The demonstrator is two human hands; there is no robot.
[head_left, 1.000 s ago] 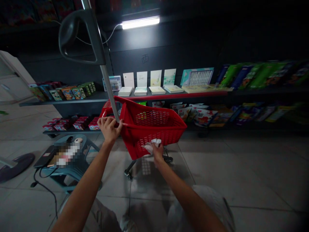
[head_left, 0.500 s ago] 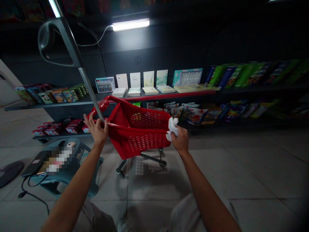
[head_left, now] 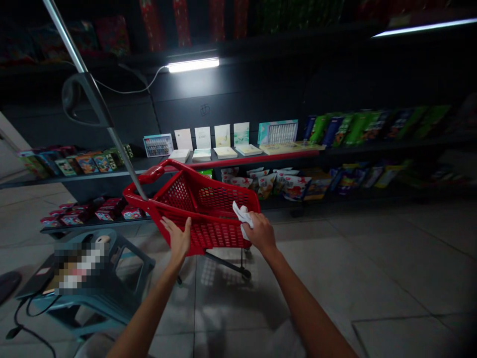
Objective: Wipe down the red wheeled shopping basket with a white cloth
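Two hands are on the red basket cart (head_left: pixel 201 209), and both have shifted within the last second. The left hand (head_left: pixel 179 237) has let go of the cart's rear rim by the grey pole (head_left: pixel 122 159) and now lies flat, fingers spread, against the near mesh side, gripping nothing. The right hand (head_left: pixel 261 231), its grip closed around a crumpled white cloth (head_left: pixel 242 215), has climbed from low on the mesh wall to the front right corner of the rim, where the cloth presses on the red plastic. By my judgement the wiping has moved up from the wall to the rim, with the left hand steadying the basket by pressure alone.

The cart stands on the tiled floor (head_left: pixel 372 268) between the person and the low shelves (head_left: pixel 261 159) of packets and cards, beside a blue-grey stool (head_left: pixel 122 278). Its long axis runs from the handle end at upper left to the front end at right; the front points right and slightly toward the shelves, and the basket tilts, its handle end higher.
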